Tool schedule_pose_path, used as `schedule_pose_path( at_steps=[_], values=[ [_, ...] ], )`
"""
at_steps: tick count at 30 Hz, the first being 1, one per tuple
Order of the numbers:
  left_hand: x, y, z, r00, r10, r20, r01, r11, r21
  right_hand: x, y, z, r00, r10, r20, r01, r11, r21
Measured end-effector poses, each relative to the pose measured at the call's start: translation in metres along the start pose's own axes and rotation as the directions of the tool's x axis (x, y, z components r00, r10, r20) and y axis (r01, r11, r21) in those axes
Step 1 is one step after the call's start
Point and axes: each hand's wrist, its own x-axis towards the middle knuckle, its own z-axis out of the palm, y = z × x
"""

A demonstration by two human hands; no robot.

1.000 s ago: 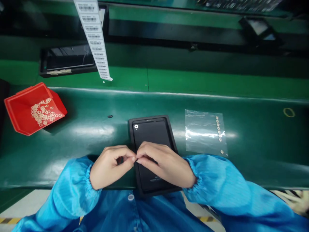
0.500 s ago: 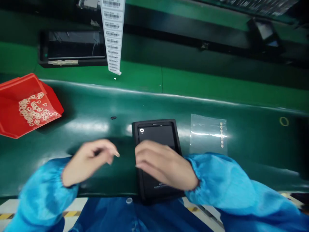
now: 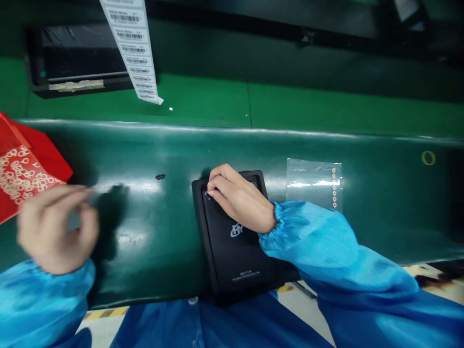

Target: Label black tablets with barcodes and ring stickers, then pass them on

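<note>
A black tablet-like device [image 3: 235,251] lies back side up in a black frame on the dark green belt [image 3: 326,241]. My right hand [image 3: 237,198] rests on its far left corner, fingertips pressed together where a small white ring sat; whether it pinches something I cannot tell. My left hand [image 3: 58,227] is blurred, hovering over the belt at the left, just right of a red tray [image 3: 21,169] holding several small pale rings. Its fingers are curled and look pinched. Both arms wear blue sleeves.
A clear plastic sheet [image 3: 313,181] with a column of small rings lies right of the device. A strip of barcode labels [image 3: 132,48] hangs down at the back. A black device [image 3: 79,63] sits on the far green ledge. A yellow ring [image 3: 428,157] lies far right.
My hands have parted: the left swung left toward the red tray, the right slid up the device to its far left corner. The view shifted a little.
</note>
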Motion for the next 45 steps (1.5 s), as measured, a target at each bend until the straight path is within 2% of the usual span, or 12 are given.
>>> schedule_pose_path(
  at_steps=[1,3,5,7,12,17,22,28,34,37,40,45],
  values=[
    [-0.003,0.015,0.013,0.971,0.213,0.105,-0.219,0.974,0.049,0.000,-0.001,0.001,1.000,-0.005,-0.002,0.005,1.000,-0.027],
    [-0.009,0.046,0.038,0.820,0.487,0.299,-0.504,0.863,-0.025,-0.001,-0.002,0.004,1.000,-0.003,-0.016,0.002,0.998,-0.061],
    [-0.011,0.071,0.060,0.710,0.576,0.407,-0.600,0.796,-0.080,-0.002,-0.003,0.007,0.998,0.003,-0.064,-0.008,0.997,-0.075],
    [-0.011,0.087,0.076,0.670,0.587,0.454,-0.622,0.778,-0.089,-0.004,-0.003,0.009,0.992,0.003,-0.127,-0.009,0.999,-0.047],
    [-0.004,0.090,0.095,0.668,0.537,0.515,-0.586,0.806,-0.081,-0.028,0.004,0.002,0.972,0.058,-0.228,-0.007,0.976,0.217],
    [-0.005,0.097,0.095,0.675,0.517,0.526,-0.594,0.804,-0.028,-0.095,-0.003,0.003,0.973,-0.001,-0.229,0.024,0.995,0.095],
    [-0.015,0.104,0.093,0.671,0.501,0.546,-0.618,0.786,0.038,-0.153,-0.024,0.027,0.988,-0.151,0.006,0.151,0.988,-0.009],
    [-0.020,0.087,0.095,0.695,0.541,0.474,-0.572,0.815,-0.092,-0.167,-0.038,0.054,0.963,-0.203,0.176,0.248,0.925,-0.288],
    [-0.020,0.089,0.094,0.746,0.519,0.417,-0.495,0.851,-0.174,-0.108,0.008,0.042,0.991,-0.098,-0.087,0.061,0.931,-0.359],
    [-0.019,0.088,0.094,0.772,0.505,0.385,-0.472,0.862,-0.183,-0.042,0.067,0.012,0.971,-0.088,-0.222,-0.020,0.897,-0.441],
    [-0.019,0.086,0.095,0.804,0.487,0.342,-0.442,0.873,-0.205,0.024,0.111,-0.029,0.945,0.102,-0.311,-0.200,0.932,-0.302],
    [-0.030,0.084,0.095,0.843,0.405,0.353,-0.326,0.908,-0.264,0.103,0.111,-0.056,0.880,0.236,-0.412,-0.305,0.946,-0.111]
  ],
)
